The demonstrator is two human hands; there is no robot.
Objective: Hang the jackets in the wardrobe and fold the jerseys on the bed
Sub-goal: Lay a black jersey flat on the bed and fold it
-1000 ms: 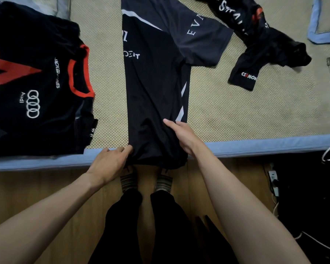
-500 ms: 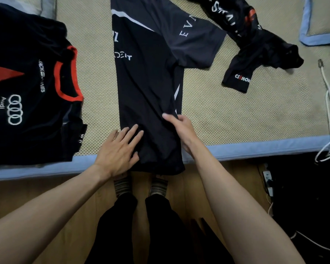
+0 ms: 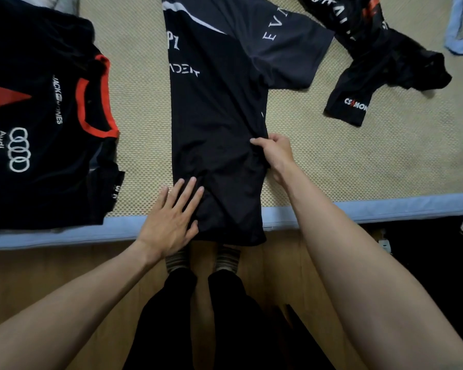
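one black jersey [image 3: 217,129] half-folded lengthwise, white lettering, hem overhanging bed [image 3: 358,166]

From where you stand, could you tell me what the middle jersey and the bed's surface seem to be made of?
Middle jersey: probably smooth synthetic knit, since it lies thin with a faint sheen and soft creases. Bed mat: looks like woven straw or rattan, tan with a regular weave, edged in light blue fabric binding.

The black jersey [image 3: 219,124] runs off the top edge, its lettering partly folded under. The Audi jersey [image 3: 38,116] is cut at the left edge. The right hand's fingers [image 3: 259,141] curl into the cloth, tips hidden.
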